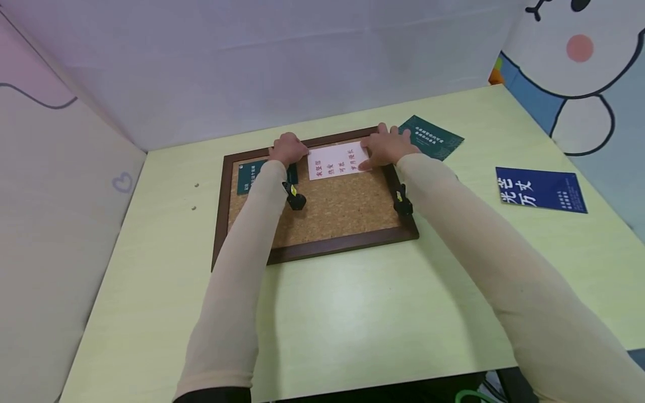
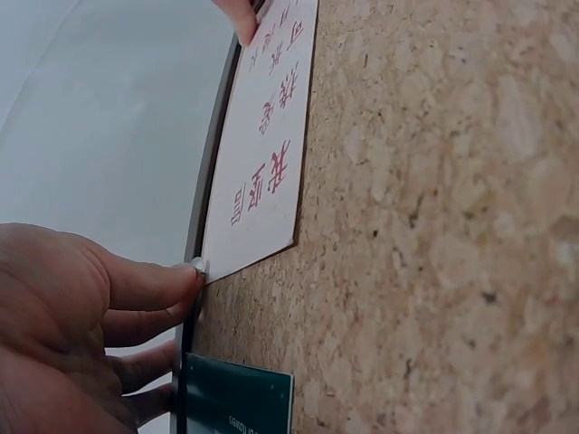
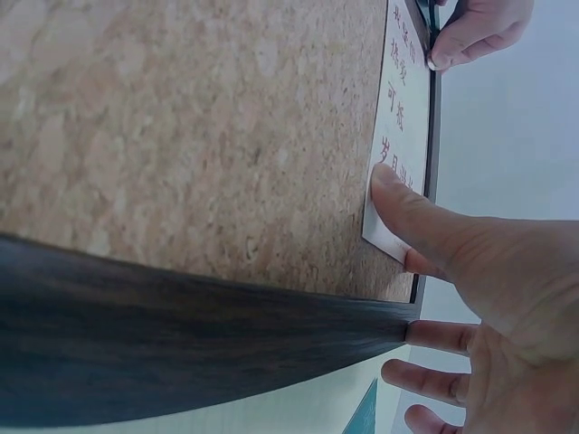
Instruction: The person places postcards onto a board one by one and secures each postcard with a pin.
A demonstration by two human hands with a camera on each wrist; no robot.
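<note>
A white card (image 1: 336, 160) with red characters lies along the top of a cork board (image 1: 332, 207) in a dark brown frame (image 1: 342, 244). At the card's upper left corner, my left hand (image 1: 288, 149) pinches a small whitish pushpin (image 2: 199, 265) between thumb and forefinger. Its other fingers reach over the frame's top edge. My right hand (image 1: 390, 146) presses the card's right end with its thumb (image 3: 403, 194), forefinger by the card's edge and other fingers spread over the frame's corner. Left of the white card, a dark green card (image 2: 237, 398) lies on the cork, partly hidden by my left arm.
Another green card (image 1: 433, 137) lies on the table (image 1: 347, 313) beyond the frame's upper right corner. A blue card (image 1: 541, 189) with white characters is farther right. Two small specks (image 1: 196, 184) sit left of the board. A pale wall (image 1: 282, 61) borders the table's back.
</note>
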